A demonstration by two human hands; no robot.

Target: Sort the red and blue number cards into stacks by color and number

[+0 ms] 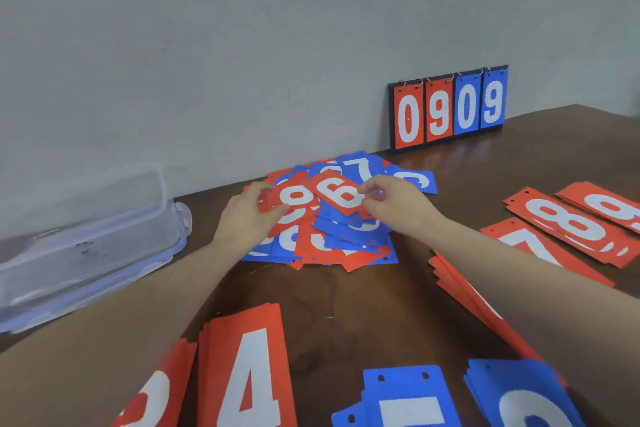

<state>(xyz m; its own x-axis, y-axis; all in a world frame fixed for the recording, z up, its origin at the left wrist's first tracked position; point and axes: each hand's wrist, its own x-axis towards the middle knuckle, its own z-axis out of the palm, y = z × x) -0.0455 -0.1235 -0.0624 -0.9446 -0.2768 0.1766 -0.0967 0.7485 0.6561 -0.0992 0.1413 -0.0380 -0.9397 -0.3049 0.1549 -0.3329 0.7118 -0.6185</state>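
Note:
A mixed heap of red and blue number cards [349, 239] lies in the middle of the brown table [346, 315], near the wall. Over the heap, my left hand [246, 218] holds a red card [291, 198] by its left end. My right hand [394, 201] pinches the right end of a red 6 card [337, 194], lifted a little above the heap. Sorted stacks lie around: a red 4 stack [251, 367] and another red stack [152, 395] at the front left, blue stacks [405, 399] [523, 395] at the front, and a red 8 stack [568, 222] on the right.
A clear plastic box [86, 239] sits at the left table edge. A flip scoreboard [448, 107] reading 0909 leans against the grey wall at the back right. More red stacks, a 7 [526, 243] and one at the far right [609, 204], lie beside my right forearm.

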